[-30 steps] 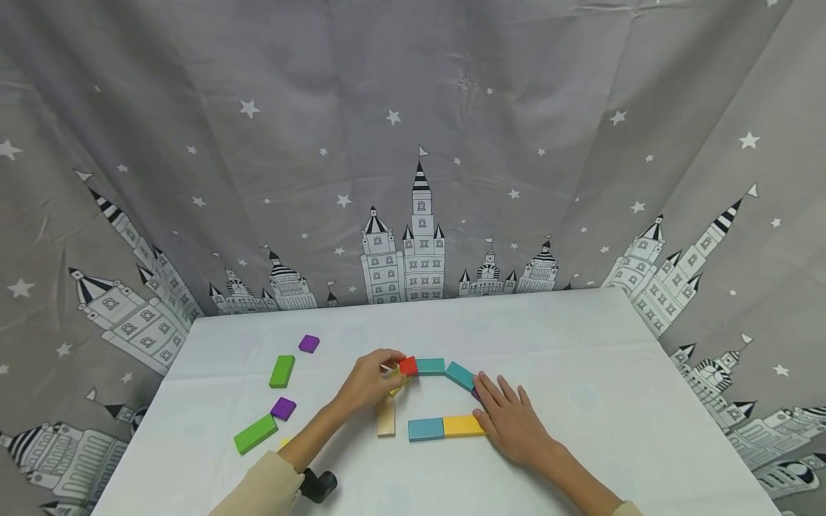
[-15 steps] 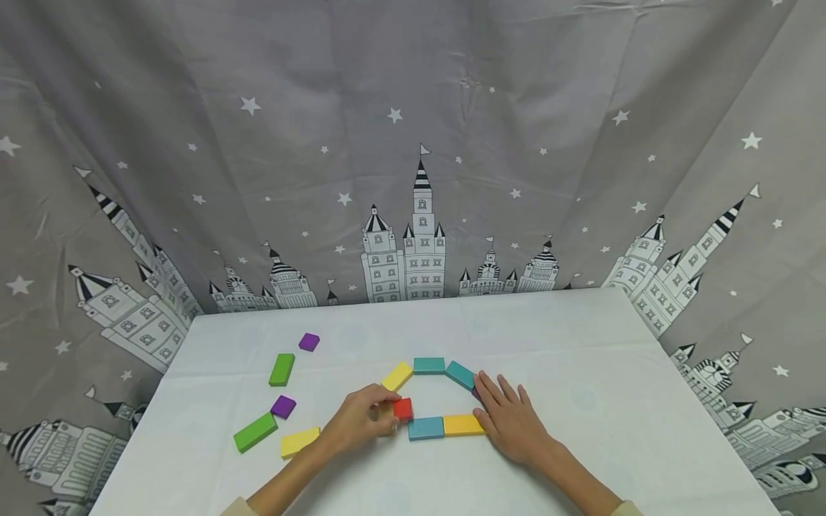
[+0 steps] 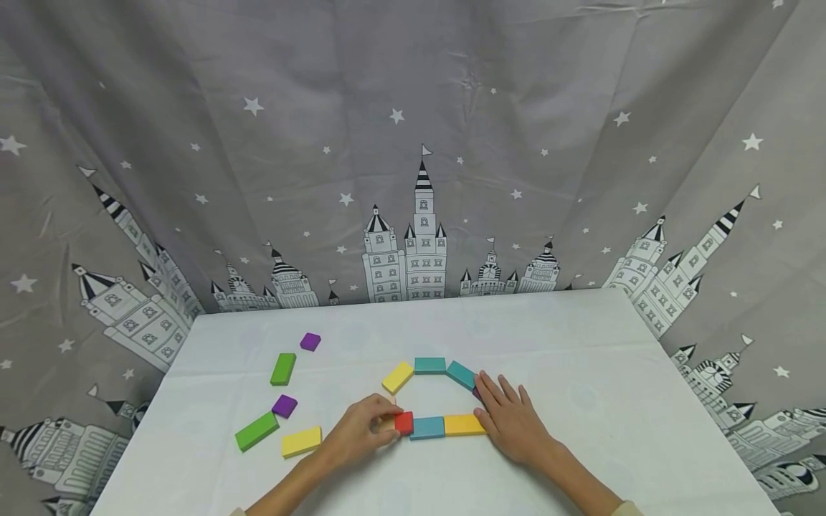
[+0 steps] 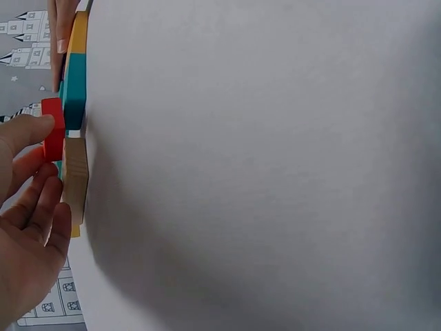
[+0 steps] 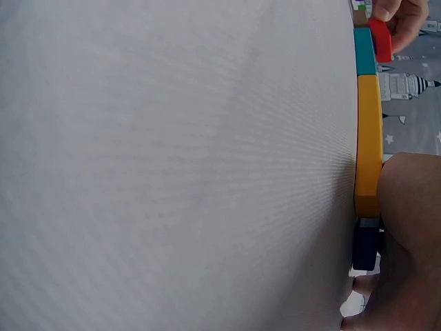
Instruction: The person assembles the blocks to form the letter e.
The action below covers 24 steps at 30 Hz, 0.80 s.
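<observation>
My left hand (image 3: 387, 423) pinches a small red block (image 3: 404, 423) and holds it against the left end of a teal block (image 3: 428, 428). A yellow-orange block (image 3: 462, 425) continues that row to the right. In the left wrist view the red block (image 4: 53, 129) sits by my thumb, with a plain wooden block (image 4: 74, 176) just beside it. My right hand (image 3: 502, 393) lies flat on the table, fingers straight, touching the yellow-orange block (image 5: 368, 138) and a dark purple block (image 5: 365, 245), which it mostly hides.
A yellow block (image 3: 397, 377) and two teal blocks (image 3: 429, 365) (image 3: 461, 375) form an arc behind the row. Loose at the left lie two purple blocks (image 3: 310, 341) (image 3: 285, 405), two green blocks (image 3: 282, 368) (image 3: 257, 431) and a yellow block (image 3: 301, 441). White table (image 3: 581, 344), grey curtain behind.
My left hand has carried the red block from the arc's left end down to the left end of the near row. The right hand has stayed put.
</observation>
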Motion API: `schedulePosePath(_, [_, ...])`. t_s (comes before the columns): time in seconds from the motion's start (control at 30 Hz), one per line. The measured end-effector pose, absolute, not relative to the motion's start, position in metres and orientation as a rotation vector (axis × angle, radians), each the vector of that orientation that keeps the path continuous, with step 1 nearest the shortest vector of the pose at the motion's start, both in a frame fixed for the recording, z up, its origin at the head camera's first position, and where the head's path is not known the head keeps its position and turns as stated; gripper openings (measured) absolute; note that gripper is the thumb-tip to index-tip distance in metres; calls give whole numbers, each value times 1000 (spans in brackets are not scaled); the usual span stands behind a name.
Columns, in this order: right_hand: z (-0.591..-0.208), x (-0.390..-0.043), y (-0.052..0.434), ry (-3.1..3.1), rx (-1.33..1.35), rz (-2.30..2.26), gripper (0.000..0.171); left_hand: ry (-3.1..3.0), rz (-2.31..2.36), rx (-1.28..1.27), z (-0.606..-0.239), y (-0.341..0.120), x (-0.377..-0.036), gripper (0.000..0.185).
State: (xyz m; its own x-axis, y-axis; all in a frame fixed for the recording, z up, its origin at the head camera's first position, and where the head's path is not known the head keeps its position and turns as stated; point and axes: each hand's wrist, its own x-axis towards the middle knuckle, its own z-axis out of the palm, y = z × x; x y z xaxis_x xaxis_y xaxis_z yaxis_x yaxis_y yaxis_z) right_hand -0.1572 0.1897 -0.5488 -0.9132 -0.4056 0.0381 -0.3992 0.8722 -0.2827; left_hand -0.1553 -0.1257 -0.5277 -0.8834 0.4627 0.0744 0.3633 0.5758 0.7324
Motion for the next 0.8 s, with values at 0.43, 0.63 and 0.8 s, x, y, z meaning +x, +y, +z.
schedulePosePath(0.43, [-546,-157,189,3009,-643,-452,60,2715,1175,749,-529,-126,-152,30])
schedulePosePath(0.63, [-545,-157,189,3009,-642,-440,60,2716,1174,757,-530,-127,-152,30])
schedulePosePath(0.8, [-546,-157,189,3007,-641,-443,59,2721,1162,757,-530,-127,-151,30])
